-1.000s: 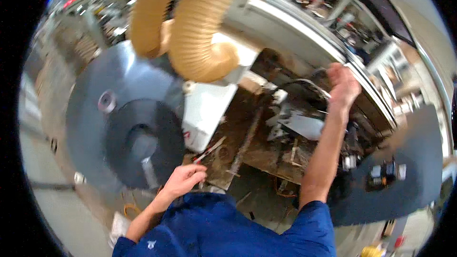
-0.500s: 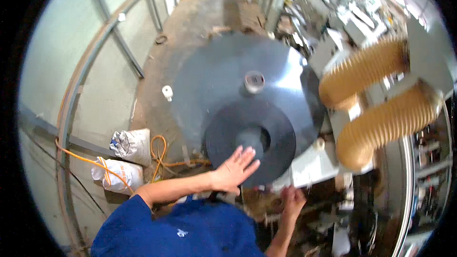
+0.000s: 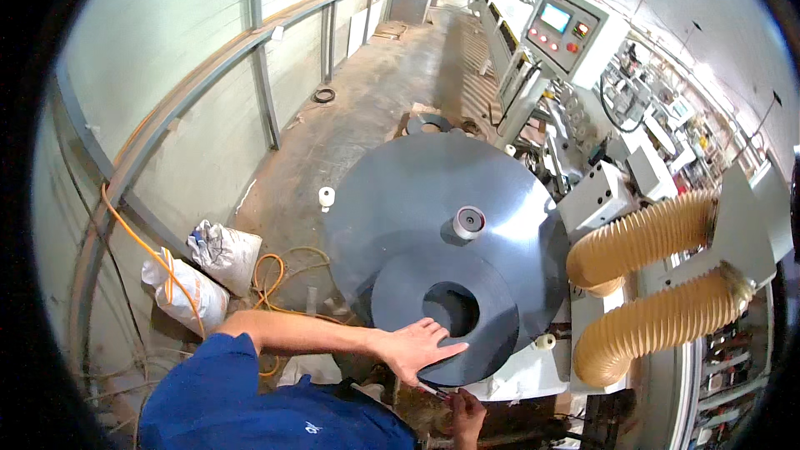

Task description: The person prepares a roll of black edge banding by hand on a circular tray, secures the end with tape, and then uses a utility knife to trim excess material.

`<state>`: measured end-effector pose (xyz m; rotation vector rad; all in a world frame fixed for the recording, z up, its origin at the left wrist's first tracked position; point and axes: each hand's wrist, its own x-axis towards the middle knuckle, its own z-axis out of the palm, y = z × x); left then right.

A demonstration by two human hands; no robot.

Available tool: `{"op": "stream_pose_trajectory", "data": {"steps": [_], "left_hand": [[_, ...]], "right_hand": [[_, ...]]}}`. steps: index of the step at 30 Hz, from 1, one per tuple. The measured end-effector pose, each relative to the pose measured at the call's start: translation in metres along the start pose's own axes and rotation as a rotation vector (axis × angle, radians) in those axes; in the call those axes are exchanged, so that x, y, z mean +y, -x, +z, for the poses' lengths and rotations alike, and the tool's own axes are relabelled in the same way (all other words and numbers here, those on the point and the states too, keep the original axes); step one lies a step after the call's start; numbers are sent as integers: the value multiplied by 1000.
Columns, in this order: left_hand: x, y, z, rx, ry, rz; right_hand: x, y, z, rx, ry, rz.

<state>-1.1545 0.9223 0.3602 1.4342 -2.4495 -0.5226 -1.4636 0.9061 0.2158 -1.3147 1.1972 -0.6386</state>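
A large flat round grey disc [image 3: 400,192] lies in front of me. On its near part rests a thick, dark grey coil [image 3: 492,283] of wound strip with a round hole. My left hand [image 3: 414,347] lies on the coil's near left edge, fingers spread, palm down and holding nothing. Just below the coil's near edge, my right hand [image 3: 467,410] has its fingers closed. A thin, pale piece [image 3: 432,389] runs between my hands to the right fingertips; its kind is too small to tell. A short round hub [image 3: 469,222] stands on the disc beyond the coil.
Two ribbed tan hoses [image 3: 658,325] and a machine with a control panel [image 3: 567,29] stand right. White sacks [image 3: 190,292] and an orange hose [image 3: 271,271] lie left, by the wall with metal rails [image 3: 192,87]. White rollers [image 3: 326,197] stick out beside the disc.
The view has tilted up, bringing the control panel into sight. My left hand stays on the coil, now at its near left edge. My right hand has come closer to the left hand.
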Motion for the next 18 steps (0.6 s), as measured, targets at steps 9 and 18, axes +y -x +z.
{"op": "stream_pose_trajectory", "data": {"steps": [9, 18], "left_hand": [[-36, 17, -172, -153, 1152, -38], [-56, 230, -274, -23, 1602, -364]], "right_hand": [[-103, 3, 98, -18, -14, -103], [-149, 35, 239, -497, 311, -46]]}}
